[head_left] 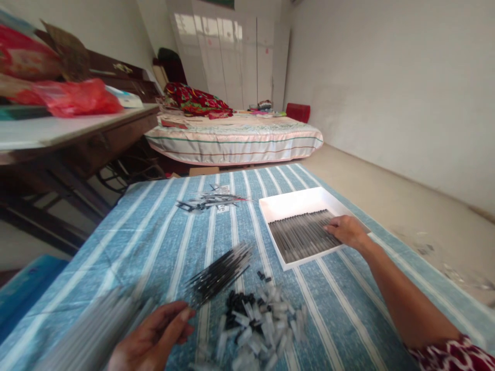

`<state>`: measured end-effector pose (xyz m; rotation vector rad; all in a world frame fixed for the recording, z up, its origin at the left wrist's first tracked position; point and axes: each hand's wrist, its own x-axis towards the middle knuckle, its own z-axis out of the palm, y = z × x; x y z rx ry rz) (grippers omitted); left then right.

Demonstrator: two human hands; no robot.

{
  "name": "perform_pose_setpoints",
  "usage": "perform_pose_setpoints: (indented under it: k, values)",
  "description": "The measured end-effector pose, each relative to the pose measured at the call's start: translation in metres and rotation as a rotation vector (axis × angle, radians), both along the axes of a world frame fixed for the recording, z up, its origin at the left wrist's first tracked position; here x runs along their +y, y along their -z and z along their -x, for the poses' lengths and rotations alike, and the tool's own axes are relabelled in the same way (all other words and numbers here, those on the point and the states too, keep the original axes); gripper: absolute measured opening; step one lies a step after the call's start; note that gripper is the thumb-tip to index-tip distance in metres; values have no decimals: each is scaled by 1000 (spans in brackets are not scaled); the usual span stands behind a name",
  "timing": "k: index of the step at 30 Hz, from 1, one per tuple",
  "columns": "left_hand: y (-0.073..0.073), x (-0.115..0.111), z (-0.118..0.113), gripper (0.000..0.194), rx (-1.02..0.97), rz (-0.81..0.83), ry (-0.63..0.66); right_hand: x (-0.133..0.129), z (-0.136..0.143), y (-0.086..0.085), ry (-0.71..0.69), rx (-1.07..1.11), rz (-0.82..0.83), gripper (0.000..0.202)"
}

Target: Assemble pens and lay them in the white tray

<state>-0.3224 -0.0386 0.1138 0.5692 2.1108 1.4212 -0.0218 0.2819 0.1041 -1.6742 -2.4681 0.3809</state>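
Observation:
A white shallow box [319, 197] on the right of the table holds a row of grey pens [297, 235] with dark ends. My right hand [348, 230] reaches into it, fingers closed on a pen at the row's right end. My left hand [154, 335] is low in the view, thumb and fingers pinched together at the near end of a bundle of black pen refills [222, 270]; its fingertips seem to grip a refill. Right of that hand lies a heap of clear and black plastic pen parts [266, 319]. Blurred grey tubes [93, 330] lie to its left.
A striped blue cloth [162, 221] covers the table. Farther back lies a loose pile of dark thin pieces [211, 200]. A few black bits [264, 276] sit near the box. Beyond are a bed [240, 136] and a side desk [77, 126] with a red bag [83, 98].

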Motion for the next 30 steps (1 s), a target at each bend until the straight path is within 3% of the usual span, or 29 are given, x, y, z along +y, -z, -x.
perform_pose_setpoints:
  k: [4,6,15,18,25,30]
  values:
    - [-10,-8,2,23,110,-42,-112,-19,6,-3,-51,81,-30,30]
    - [-13,-13,5,21,170,-35,-103,-32,14,-3,-135,215,-53,31]
    - [-10,-30,11,16,552,247,235,-97,77,-17,-499,430,194,34]
    - [-6,-28,7,14,692,371,327,-107,98,-22,-600,398,245,33]
    - [-7,-19,-8,15,899,859,452,-126,139,-14,-808,185,214,23]
    - [-4,-17,-11,22,911,929,500,-142,155,-2,-874,-154,11,22]
